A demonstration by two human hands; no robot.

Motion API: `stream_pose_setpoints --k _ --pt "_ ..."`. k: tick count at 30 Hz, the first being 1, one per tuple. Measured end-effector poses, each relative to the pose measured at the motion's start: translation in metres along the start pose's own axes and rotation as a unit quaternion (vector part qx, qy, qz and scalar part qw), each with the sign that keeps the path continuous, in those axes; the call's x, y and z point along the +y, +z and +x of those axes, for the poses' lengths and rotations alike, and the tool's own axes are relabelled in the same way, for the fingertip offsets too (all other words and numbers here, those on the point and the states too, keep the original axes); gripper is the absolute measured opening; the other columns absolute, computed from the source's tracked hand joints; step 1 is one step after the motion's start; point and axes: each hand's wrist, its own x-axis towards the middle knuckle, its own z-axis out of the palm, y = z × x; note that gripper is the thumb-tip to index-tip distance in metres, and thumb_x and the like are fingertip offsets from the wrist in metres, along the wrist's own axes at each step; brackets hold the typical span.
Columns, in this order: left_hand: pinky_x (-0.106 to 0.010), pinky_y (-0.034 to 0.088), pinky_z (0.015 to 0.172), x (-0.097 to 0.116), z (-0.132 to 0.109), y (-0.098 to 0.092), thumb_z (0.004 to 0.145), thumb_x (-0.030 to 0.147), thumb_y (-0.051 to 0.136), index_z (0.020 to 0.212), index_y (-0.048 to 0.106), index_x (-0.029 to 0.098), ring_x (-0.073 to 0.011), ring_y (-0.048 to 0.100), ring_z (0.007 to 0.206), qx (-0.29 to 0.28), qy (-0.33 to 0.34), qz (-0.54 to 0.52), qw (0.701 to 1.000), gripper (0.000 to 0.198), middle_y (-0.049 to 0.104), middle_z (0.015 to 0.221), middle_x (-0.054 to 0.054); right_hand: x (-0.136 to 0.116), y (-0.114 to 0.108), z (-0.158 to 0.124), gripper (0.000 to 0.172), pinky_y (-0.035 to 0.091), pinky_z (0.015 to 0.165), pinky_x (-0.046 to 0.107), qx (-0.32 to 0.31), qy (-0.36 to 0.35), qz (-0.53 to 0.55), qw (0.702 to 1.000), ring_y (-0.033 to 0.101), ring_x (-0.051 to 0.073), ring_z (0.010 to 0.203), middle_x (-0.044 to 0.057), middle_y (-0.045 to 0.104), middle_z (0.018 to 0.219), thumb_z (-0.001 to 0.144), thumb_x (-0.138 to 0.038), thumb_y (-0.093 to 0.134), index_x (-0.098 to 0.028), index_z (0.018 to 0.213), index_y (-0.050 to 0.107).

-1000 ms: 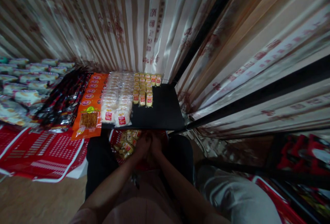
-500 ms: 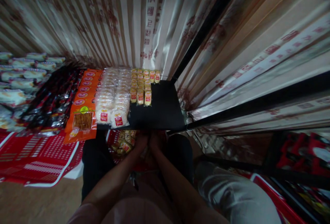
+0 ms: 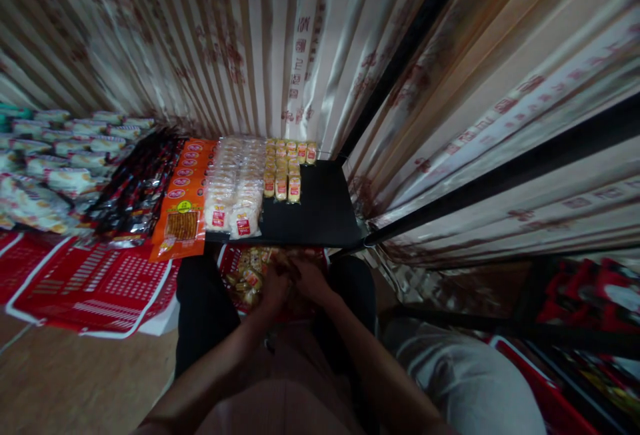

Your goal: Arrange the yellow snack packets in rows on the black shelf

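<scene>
My left hand [image 3: 275,285] and my right hand [image 3: 311,279] meet in a red basket [image 3: 231,261] on my lap, among small yellow snack packets [image 3: 249,276]. Both hands have their fingers curled round packets; the scene is dim, so the grip is hard to read. Just beyond the basket is a black shelf [image 3: 320,211]. On it stand rows of small yellow packets [image 3: 285,171], clear bags of pale cakes [image 3: 237,185] and orange snack packs [image 3: 183,201].
Dark red packets [image 3: 133,188] and pale wrapped packs [image 3: 50,161] fill the shelf to the left. Red baskets [image 3: 85,281] lie flat below them. Striped curtains [image 3: 250,41] hang behind, with black shelf rails [image 3: 500,178] at the right. A grey-white bundle [image 3: 460,381] sits at lower right.
Both hands have lifted slightly within the basket and the right hand has spread a little to the right. The camera view has shifted a little.
</scene>
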Motion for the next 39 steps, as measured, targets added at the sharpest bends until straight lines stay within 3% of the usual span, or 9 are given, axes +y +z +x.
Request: stream_pose_setpoints --k 4,8,12,19,22,26,31,39 --pt "-0.030 0.046 0.091 0.013 -0.018 0.003 0.070 0.005 0.047 0.106 0.052 0.015 -0.0165 0.061 0.100 0.025 0.039 -0.038 0.998 0.038 0.064 0.109 -0.009 0.004 -0.021 -0.009 0.042 0.040 0.097 0.039 0.032 -0.011 0.086 0.996 0.056 0.025 0.110 0.014 0.061 0.119 0.077 -0.019 0.055 -0.012 0.119 0.057" --pt "-0.032 0.046 0.092 0.032 -0.025 0.006 0.070 0.002 0.044 0.108 0.050 0.019 -0.0158 0.059 0.102 0.013 0.085 -0.060 0.995 0.042 0.063 0.110 -0.006 0.006 -0.039 -0.011 0.039 0.043 0.095 0.039 0.053 -0.044 0.195 0.978 0.060 0.022 0.105 0.010 0.064 0.114 0.076 -0.021 0.054 -0.015 0.115 0.058" --pt "-0.033 0.045 0.093 0.057 -0.029 0.002 0.070 0.002 0.043 0.107 0.051 0.017 -0.0162 0.059 0.101 0.005 0.112 -0.054 0.992 0.041 0.063 0.109 -0.008 0.003 -0.049 -0.011 0.034 0.048 0.089 0.034 0.079 -0.026 0.269 0.960 0.064 0.019 0.098 0.007 0.068 0.107 0.078 -0.025 0.053 -0.017 0.111 0.058" --pt "-0.026 0.049 0.083 0.094 -0.012 0.005 0.077 0.011 0.046 0.112 0.049 0.014 -0.0148 0.061 0.093 -0.030 0.133 -0.036 0.990 0.035 0.062 0.109 -0.010 -0.002 -0.059 0.008 0.029 0.053 0.081 0.029 0.150 0.034 0.367 0.918 0.067 0.017 0.088 0.007 0.070 0.098 0.075 -0.021 0.051 -0.018 0.104 0.056" --pt "-0.026 0.047 0.087 0.104 0.004 0.013 0.079 0.013 0.047 0.114 0.050 0.014 -0.0148 0.060 0.096 -0.012 0.156 0.000 0.988 0.036 0.061 0.111 -0.010 0.002 -0.064 0.022 0.030 0.054 0.079 0.030 0.191 0.032 0.364 0.911 0.067 0.018 0.087 0.007 0.070 0.096 0.074 -0.021 0.052 -0.018 0.103 0.057" --pt "-0.027 0.044 0.092 0.123 0.020 0.022 0.081 0.014 0.046 0.119 0.048 0.016 -0.0151 0.058 0.100 -0.004 0.158 0.055 0.986 0.039 0.060 0.114 -0.009 0.011 -0.074 0.041 0.030 0.054 0.078 0.031 0.238 0.045 0.288 0.926 0.066 0.018 0.083 0.005 0.069 0.092 0.073 -0.020 0.053 -0.020 0.102 0.060" --pt "-0.031 0.038 0.100 0.153 0.037 0.034 0.082 0.018 0.048 0.125 0.045 0.015 -0.0196 0.053 0.112 -0.017 0.130 0.109 0.985 0.043 0.056 0.124 -0.012 0.021 -0.091 0.065 0.029 0.053 0.078 0.029 0.268 0.085 0.240 0.929 0.066 0.016 0.081 0.003 0.069 0.090 0.073 -0.017 0.052 -0.021 0.101 0.061" --pt "-0.032 0.040 0.096 0.185 0.067 0.060 0.081 0.018 0.048 0.115 0.053 0.013 -0.0231 0.053 0.112 -0.002 0.168 0.131 0.977 0.035 0.058 0.121 -0.014 0.033 -0.111 0.103 0.031 0.051 0.076 0.026 0.298 0.126 0.212 0.922 0.066 0.015 0.081 0.004 0.070 0.092 0.075 -0.016 0.050 -0.021 0.104 0.060"
